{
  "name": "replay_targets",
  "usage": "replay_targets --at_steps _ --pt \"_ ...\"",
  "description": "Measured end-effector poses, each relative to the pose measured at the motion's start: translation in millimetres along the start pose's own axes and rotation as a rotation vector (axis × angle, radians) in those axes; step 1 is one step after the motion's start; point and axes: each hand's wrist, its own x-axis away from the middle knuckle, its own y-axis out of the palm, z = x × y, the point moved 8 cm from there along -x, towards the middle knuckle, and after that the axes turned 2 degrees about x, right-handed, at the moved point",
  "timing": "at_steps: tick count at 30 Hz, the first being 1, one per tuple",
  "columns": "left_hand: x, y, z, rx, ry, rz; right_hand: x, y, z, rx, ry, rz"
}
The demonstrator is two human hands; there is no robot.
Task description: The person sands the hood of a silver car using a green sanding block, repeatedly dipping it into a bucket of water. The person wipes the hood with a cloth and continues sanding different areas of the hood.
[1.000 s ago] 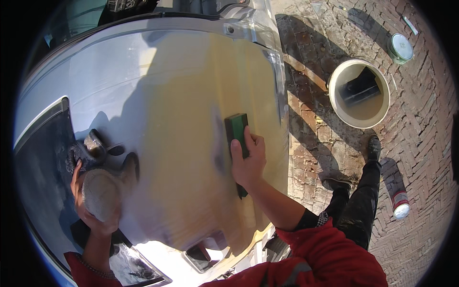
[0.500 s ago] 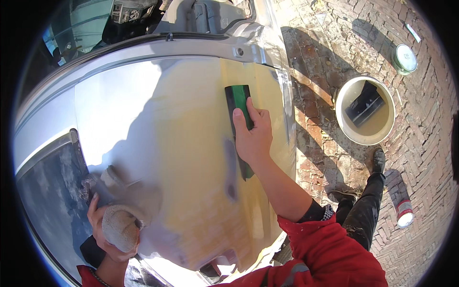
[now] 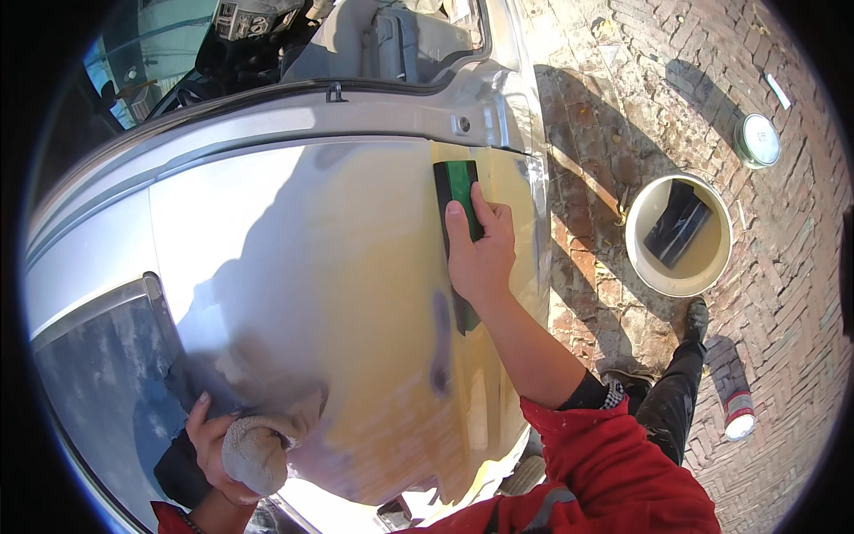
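Both hands shifted: the right hand (image 3: 480,254) has slid its green sanding block (image 3: 460,191) further up the car panel (image 3: 294,267), grip pressed flat on it; left hand (image 3: 218,440) clutches a rag (image 3: 258,454) lower down

— What's this person wearing?

— A bright red jacket (image 3: 614,472) of smooth fabric, its right sleeve pushed up past the forearm. At that sleeve's edge a dark cuff (image 3: 594,392) with a small black-and-white checked trim peeks out.

— And lower down?

— Black trousers (image 3: 667,400) and a black shoe (image 3: 696,319) on the brick paving.

— Gloves?

— None; both hands are bare. A bit of the same red shows at the left wrist (image 3: 169,514).
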Motion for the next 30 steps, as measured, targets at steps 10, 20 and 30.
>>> replay_targets --at_steps 10,20,30 --pt "16 0 -10 0.026 -0.003 0.009 -13 -2 -14 0.074 0.107 -0.042" --pt "15 -2 -13 0.040 0.046 -0.047 -7 0 0 0.038 0.025 0.006" --pt "11 -7 -13 0.100 -0.044 0.049 -45 1 -4 0.053 0.069 0.027"
